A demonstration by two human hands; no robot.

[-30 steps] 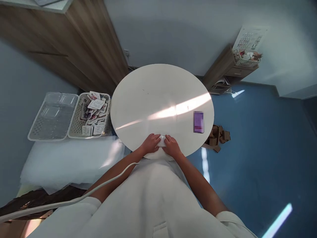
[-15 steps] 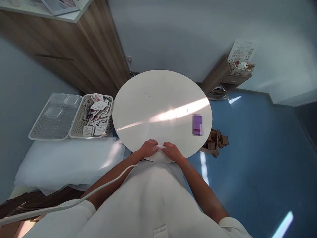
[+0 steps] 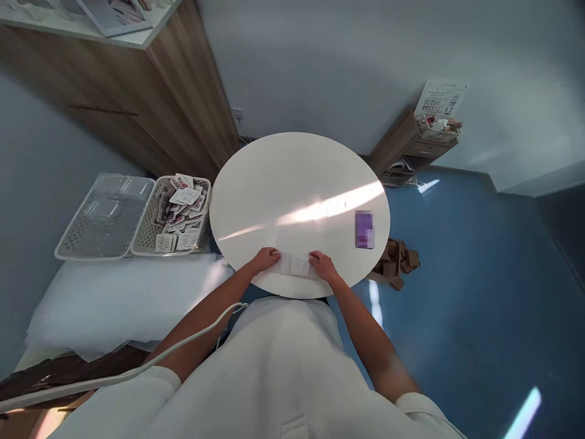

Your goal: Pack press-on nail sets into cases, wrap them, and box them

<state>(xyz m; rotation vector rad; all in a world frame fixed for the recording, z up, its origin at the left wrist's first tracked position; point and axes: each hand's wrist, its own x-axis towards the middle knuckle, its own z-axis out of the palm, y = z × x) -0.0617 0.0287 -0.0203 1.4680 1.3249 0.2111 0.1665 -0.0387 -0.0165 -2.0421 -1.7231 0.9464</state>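
A whitish translucent sheet lies near the front edge of the round white table, with a small pale rectangular piece on or under it; which of the two I cannot tell. My left hand pinches the sheet's left end. At its right end, my right hand has its fingers closed on the same sheet. A purple item, blurred by pixels, lies on the table to the right of my hands.
Left of the table, a white basket holds many printed cards, beside another basket with clear plastic packs. Translucent sheeting lies below them. Brown boxes stand beyond the table's right edge. A white cable crosses my left arm.
My hands have moved apart and slightly forward from the table's front edge. The sheet between them now shows spread flat, with the pale piece visible.
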